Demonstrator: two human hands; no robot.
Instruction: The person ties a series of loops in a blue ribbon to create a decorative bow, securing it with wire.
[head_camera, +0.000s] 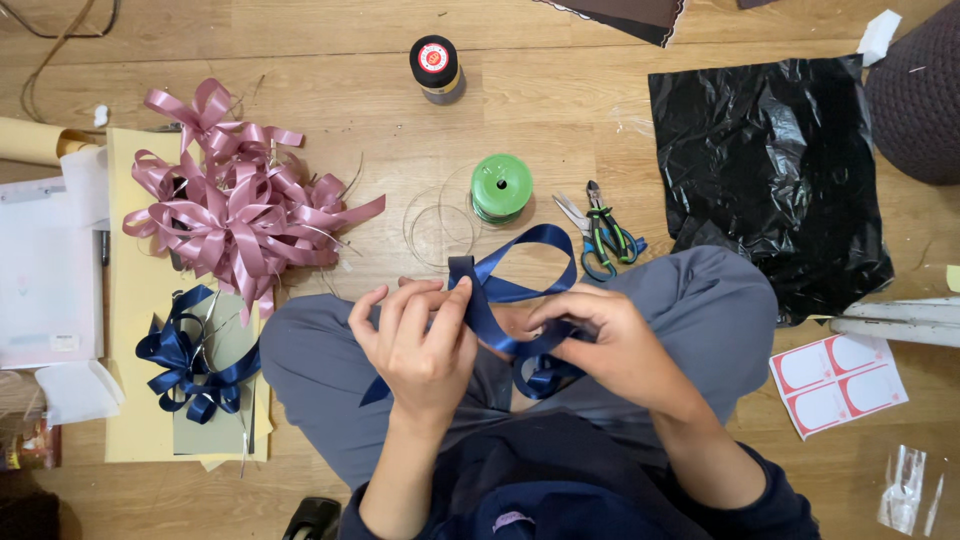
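Over the lap of a person sitting cross-legged on a wooden floor (560, 110), both hands work a length of navy ribbon (500, 290) into loops. Judging by what lies around, the work looks well under way but not finished: a heap of finished pink bows (235, 205) sits to the left, one finished navy bow (190, 365) rests on a sheet of cream card (135, 300) beside it, and the ribbon now in hand has only a couple of loops formed, one standing up above the fingers and others gathered lower down near the right palm, with a loose tail hanging toward the left knee. No tie or wire seems to bind the loops yet, so shaping and fastening appear to remain. The left hand (420, 345) is raised with its back to the camera, thumb and forefinger pressed together on the ribbon where the loops cross, the other fingers curled loosely. The right hand (605, 340) comes in from the side, fingers bent and closed around the lower loops, holding them bunched. Just beyond the knees lie a green spool of wire (501, 187), scissors and pliers (600, 235), and a black plastic sheet (770, 170).
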